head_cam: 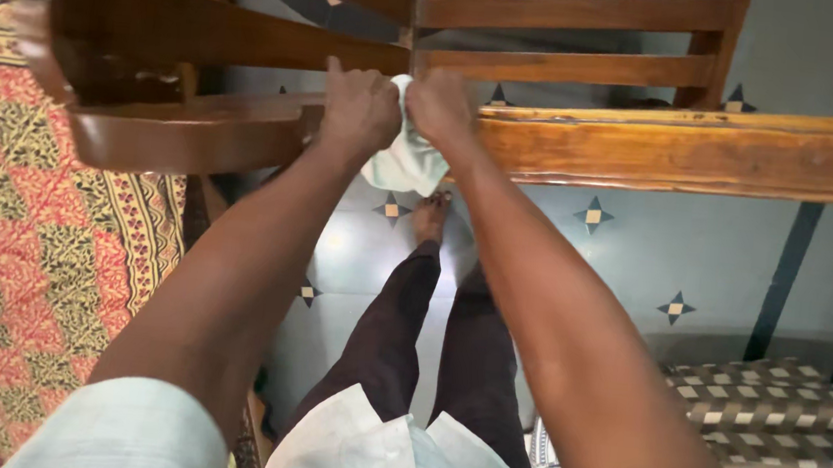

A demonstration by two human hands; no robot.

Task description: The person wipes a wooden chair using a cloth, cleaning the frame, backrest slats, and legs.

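A pale green cloth [405,163] hangs over the front rail of a dark wooden frame [685,147]. My left hand [357,108] and my right hand [440,108] sit side by side on that rail, both closed on the cloth where it bunches between them. The loose end of the cloth droops below the rail. Horizontal wooden slats [566,16] run behind my hands.
A patterned red and yellow bedspread [22,260] fills the left side. A checked brown and white cushion [781,427] lies at the lower right. Grey floor tiles [636,253] with small star motifs show below the rail, where my legs and a bare foot [430,217] stand.
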